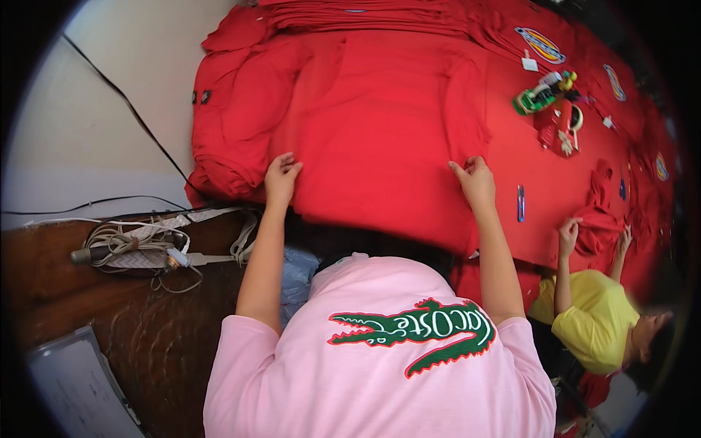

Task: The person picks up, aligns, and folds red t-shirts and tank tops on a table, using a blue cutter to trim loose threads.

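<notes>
A red shirt [387,139] lies spread out in front of me on the table, its lower part hanging over the near edge. My left hand [283,179] is closed on its left side, with thumb and fingers bent together at the cloth. On the opposite side, my right hand [475,182] pinches the fabric near the right edge. Both hands are about level with each other. What lies under the shirt is hidden.
More red garments [241,102] are heaped at left, and a stack [365,16] lies at the far edge. On the right are blue thread snips [521,203], a green bottle-like item [537,98] and a tape roll [577,117]. A co-worker in yellow [595,321] handles red cloth. Cables [139,237] lie at left.
</notes>
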Tool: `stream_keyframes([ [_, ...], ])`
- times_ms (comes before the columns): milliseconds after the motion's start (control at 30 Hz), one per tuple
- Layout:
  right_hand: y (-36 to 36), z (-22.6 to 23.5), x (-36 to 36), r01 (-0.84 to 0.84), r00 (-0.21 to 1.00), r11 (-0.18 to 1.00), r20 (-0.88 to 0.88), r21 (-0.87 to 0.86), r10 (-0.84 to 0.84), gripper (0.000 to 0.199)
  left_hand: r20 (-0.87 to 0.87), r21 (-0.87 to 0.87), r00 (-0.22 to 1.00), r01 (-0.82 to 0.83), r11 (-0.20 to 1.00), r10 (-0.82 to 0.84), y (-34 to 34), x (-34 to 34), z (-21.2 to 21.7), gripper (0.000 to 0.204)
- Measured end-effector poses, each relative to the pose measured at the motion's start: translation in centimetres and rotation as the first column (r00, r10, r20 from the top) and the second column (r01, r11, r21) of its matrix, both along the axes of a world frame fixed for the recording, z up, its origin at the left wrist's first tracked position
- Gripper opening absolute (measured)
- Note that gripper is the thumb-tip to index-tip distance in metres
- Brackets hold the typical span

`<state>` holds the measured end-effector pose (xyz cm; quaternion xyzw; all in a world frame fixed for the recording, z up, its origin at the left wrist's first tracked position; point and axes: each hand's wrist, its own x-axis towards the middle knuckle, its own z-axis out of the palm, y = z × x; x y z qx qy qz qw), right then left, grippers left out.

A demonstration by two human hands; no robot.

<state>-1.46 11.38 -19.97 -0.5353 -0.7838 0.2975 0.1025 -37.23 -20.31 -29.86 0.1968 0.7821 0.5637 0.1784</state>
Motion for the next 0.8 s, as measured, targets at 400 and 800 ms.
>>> stream_keyframes([
  [400, 7.3, 2.9, 12.4, -0.244, 0.452, 0.734, -0.744, -0.633, -0.492, 0.010, -0.134, -0.135, 0.991, -0.006, 0.991, -0.012, 2.9, 1.8, 7.8, 0.033],
  [800, 2.5, -4.9, 11.5, 0.160, 0.752, 0.863, -0.507, -0.479, -0.421, 0.039, -0.611, -0.394, 0.702, 0.131, 0.910, -0.365, 10.2, 2.5, 7.7, 0.039],
])
